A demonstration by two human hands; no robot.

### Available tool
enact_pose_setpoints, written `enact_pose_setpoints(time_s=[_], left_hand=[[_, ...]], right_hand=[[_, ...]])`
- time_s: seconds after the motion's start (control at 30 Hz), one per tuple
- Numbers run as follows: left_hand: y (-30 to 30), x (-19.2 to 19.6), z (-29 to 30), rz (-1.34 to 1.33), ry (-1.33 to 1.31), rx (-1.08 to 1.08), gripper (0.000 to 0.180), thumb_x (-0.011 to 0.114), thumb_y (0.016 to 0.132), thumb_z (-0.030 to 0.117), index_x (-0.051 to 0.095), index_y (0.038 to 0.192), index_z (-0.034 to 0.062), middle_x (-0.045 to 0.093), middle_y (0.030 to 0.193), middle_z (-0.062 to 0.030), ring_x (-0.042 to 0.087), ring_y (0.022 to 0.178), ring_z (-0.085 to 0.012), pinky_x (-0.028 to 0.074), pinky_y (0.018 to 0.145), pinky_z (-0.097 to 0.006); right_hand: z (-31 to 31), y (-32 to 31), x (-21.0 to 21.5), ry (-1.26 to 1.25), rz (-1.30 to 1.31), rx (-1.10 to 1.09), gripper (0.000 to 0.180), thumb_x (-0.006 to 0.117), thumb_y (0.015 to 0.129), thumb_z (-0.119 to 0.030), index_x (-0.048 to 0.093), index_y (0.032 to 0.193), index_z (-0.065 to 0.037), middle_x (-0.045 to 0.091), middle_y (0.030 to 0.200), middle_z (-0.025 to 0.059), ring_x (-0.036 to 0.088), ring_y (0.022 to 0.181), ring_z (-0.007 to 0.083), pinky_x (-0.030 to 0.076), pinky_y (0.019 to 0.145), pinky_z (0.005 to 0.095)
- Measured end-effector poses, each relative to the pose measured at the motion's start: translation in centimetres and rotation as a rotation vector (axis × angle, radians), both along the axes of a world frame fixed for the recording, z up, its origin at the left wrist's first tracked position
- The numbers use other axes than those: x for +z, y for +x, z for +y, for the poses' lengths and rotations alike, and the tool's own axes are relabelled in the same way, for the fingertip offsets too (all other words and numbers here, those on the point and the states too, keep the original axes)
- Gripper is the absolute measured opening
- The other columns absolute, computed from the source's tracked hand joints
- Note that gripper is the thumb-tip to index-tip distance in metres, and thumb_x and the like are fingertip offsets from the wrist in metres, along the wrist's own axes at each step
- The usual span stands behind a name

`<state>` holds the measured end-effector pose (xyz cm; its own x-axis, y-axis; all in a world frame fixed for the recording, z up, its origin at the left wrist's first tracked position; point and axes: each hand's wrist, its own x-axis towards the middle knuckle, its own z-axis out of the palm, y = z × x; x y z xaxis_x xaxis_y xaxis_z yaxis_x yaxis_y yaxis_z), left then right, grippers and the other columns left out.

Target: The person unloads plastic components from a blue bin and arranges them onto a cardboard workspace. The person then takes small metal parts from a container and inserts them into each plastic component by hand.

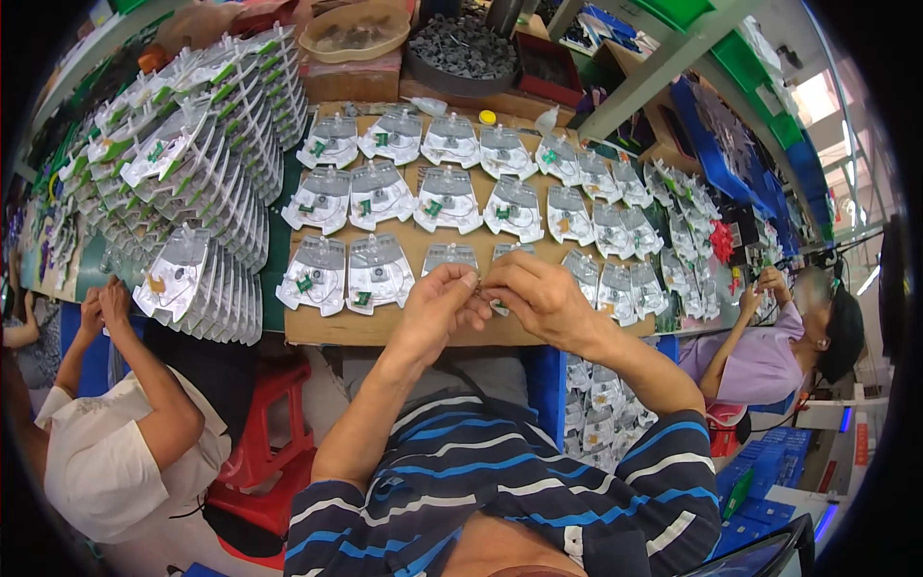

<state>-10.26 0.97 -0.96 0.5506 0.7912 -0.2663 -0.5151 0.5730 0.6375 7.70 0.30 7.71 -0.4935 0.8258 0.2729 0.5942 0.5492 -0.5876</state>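
both hands are meeting over the cardboard sheet (404, 332); the left hand (437, 303) and right hand (538, 298) are pinching a small part (481, 286) between their fingertips, just below the nearest clear plastic tray (449, 258).

Whatever the left hand (435, 306) and right hand (538, 298) pinch between their fingertips is too small to tell. The hands cover the lower part of two clear plastic trays (450, 256) at the near edge of the surface (332, 329). The picture's rim cuts off the person at the left (115, 442), and the dark pieces in the round tub (461, 48) at the far edge are too small to make out.
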Motion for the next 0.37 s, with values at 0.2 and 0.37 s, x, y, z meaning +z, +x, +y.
enact_pose_setpoints(time_s=[0.2, 0.37], left_hand=[[-1.3, -0.4, 1.0, -0.073, -0.013, -0.047, 0.025, 0.054, 0.101, 0.014, 0.055, 0.120, -0.0024, 0.065, 0.098, -0.0087, 0.064, 0.077, -0.0132, 0.052, 0.063, -0.024], [-2.2, -0.9, 1.9, -0.134, -0.014, 0.037, 0.024, 0.054, 0.100, 0.014, 0.054, 0.120, -0.0001, 0.066, 0.095, -0.0086, 0.064, 0.077, -0.0127, 0.052, 0.062, -0.023]], right_hand=[[2.8, -0.5, 0.0, -0.175, 0.061, 0.025, 0.016, 0.068, 0.080, 0.005, 0.065, 0.095, -0.001, 0.064, 0.091, 0.0102, 0.065, 0.083, 0.0246, 0.052, 0.072, 0.0328], [4.3, -1.2, -0.3, -0.458, 0.161, -0.041, 0.012, 0.068, 0.085, -0.001, 0.066, 0.097, 0.000, 0.064, 0.097, 0.0080, 0.064, 0.085, 0.0216, 0.052, 0.074, 0.0305]])
